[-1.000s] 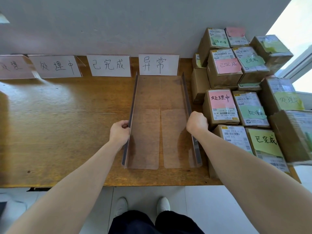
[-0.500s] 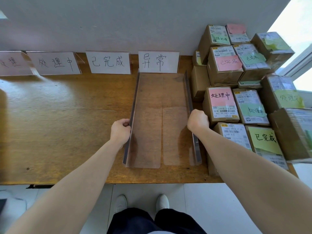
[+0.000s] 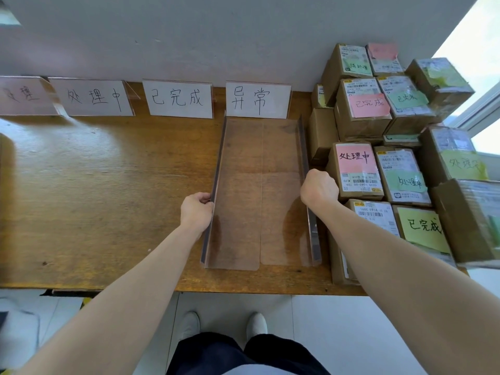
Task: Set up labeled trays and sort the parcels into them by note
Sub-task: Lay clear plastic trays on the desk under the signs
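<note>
One clear plastic tray lies on the wooden bench before the rightmost of four white label cards, beside stacked brown cardboard parcels. The left hand and right hand each close their grip round one tray wall.

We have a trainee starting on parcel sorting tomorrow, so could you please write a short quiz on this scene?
1. True or false: the clear tray already holds a parcel.
2. Which sign stands at the tray's far end? A 处理中; B 已完成; C 异常.
3. Fill in: the left hand and right hand grip the tray's ___ walls.
Key: 1 false; 2 C; 3 side.
</note>
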A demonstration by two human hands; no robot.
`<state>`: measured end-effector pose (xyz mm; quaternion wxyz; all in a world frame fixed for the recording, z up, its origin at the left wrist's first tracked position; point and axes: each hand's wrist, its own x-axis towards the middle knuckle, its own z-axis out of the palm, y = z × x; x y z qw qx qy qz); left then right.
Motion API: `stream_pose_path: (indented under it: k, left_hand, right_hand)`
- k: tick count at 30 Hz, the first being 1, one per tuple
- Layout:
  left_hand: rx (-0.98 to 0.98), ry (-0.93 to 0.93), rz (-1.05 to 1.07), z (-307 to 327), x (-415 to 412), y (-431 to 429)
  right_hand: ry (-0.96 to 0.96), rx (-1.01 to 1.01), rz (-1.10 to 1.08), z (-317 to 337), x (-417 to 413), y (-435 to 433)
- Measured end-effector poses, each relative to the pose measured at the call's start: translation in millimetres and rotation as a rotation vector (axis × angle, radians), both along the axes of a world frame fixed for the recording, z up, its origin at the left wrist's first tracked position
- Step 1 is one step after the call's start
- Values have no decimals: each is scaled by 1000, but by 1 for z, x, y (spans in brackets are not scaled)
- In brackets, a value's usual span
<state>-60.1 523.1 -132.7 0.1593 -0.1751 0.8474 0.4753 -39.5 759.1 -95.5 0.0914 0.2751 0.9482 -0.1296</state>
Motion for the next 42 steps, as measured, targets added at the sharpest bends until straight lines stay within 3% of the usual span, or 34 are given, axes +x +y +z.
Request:
stream_pose_path:
  k: [5,9,18,28,36,42]
  left_hand:
    - [-39,19,-32,8,-3,0]
    - [-91,153,-98,33,-15,-1]
    - [-235,756,-161,138,-36,-29]
    - [-556,1274,-123,226,-7,-180]
    - [-784,1408,-78,246,11,-347]
    - [-896,1360,-23,227,23,-431]
  right_hand:
    - [76,-53,67,17,-9,-3]
    - [213,-142,225,37,-17,-10]
    - [543,-70,532,115,-38,-67]
    - [986,66,778,191,-44,-246]
    - [1204,119,912,218,-36,-417]
    - [1187,78,1010,201,-41,-503]
